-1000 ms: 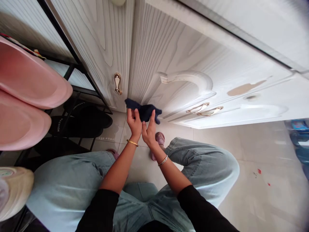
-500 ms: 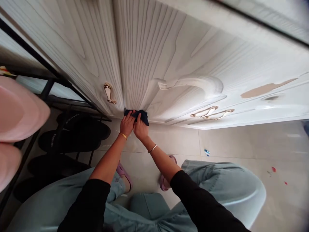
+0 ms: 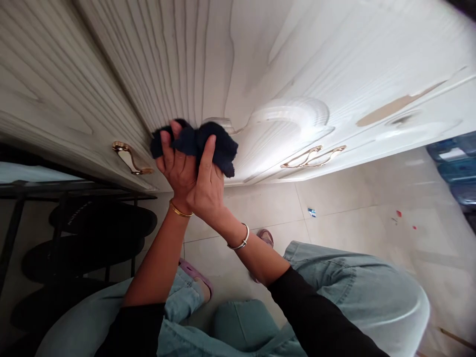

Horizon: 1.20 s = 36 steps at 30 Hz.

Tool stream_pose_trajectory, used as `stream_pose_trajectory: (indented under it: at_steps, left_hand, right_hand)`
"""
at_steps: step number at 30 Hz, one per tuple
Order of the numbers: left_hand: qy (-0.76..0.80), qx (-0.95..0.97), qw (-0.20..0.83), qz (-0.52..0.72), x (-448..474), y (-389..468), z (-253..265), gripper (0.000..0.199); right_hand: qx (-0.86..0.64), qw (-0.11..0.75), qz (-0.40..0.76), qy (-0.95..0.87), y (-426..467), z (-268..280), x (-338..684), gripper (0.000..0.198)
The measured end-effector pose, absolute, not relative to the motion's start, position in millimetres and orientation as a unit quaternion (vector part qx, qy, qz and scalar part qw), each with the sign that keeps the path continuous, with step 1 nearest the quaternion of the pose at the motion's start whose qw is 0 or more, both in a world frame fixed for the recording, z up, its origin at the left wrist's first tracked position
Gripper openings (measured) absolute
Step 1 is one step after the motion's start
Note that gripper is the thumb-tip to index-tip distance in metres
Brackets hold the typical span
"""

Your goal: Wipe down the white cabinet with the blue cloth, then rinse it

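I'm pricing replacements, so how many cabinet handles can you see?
3: the left handle, left of the cloth; the middle handle and right handle, close together to its right. Others may be hidden.

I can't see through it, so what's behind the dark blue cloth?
Behind the dark blue cloth is the white cabinet door, its grain lines showing above. The patch directly underneath is covered, so unseen.

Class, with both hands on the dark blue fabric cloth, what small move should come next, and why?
Probably slide the dark blue cloth rightward along the curved moulding of the white wood-grained cabinet door: the left hand and right hand both lie on the cloth, and most of the moulding's arch sits uncovered just beyond.
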<state>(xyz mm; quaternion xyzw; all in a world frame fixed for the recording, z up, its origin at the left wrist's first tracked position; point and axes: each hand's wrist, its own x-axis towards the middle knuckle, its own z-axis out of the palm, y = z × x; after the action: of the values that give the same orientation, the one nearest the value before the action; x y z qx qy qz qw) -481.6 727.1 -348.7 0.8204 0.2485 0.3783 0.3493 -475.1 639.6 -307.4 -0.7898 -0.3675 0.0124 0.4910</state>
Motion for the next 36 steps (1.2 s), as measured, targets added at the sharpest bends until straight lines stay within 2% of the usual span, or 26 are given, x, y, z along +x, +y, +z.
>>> stream_pose_trajectory:
  at_steps: [4,7,10,13,18,23,29,32,36]
  left_hand:
    - [0.223,0.832,0.337,0.380,-471.4,704.4,-333.2,0.055]
    - [0.178,0.845,0.382,0.329,-469.0,686.5,-348.9,0.050]
    - [0.176,0.839,0.395,0.331,-470.6,680.7,-358.0,0.044]
    - [0.208,0.820,0.384,0.370,-474.2,684.5,-356.5,0.042]
    - [0.243,0.780,0.362,0.448,-477.4,681.0,-352.5,0.040]
    - [0.169,0.815,0.375,0.408,-476.4,661.7,-350.8,0.043]
    - [0.194,0.807,0.370,0.417,-477.9,660.6,-340.9,0.042]
    - [0.126,0.831,0.368,0.397,-474.2,654.3,-328.1,0.032]
    - [0.090,0.852,0.344,0.384,-467.4,648.9,-318.0,0.027]
  right_hand:
    - [-0.831,0.425,-0.095,-0.346,617.4,-303.0,-466.9,0.086]
    - [-0.859,0.393,-0.109,-0.311,593.6,-328.6,-458.8,0.083]
    - [-0.855,0.361,-0.128,-0.349,583.4,-336.5,-449.6,0.081]
    - [-0.851,0.309,-0.137,-0.401,588.8,-315.2,-445.1,0.082]
    - [-0.865,0.269,-0.142,-0.400,589.1,-272.1,-447.2,0.070]
    - [-0.904,0.221,-0.153,-0.334,569.5,-267.3,-445.3,0.057]
    - [-0.870,0.193,-0.152,-0.427,561.2,-249.4,-430.1,0.057]
    - [-0.873,0.123,-0.169,-0.440,529.2,-239.1,-408.5,0.059]
    - [-0.871,0.026,-0.200,-0.447,496.8,-230.9,-384.6,0.062]
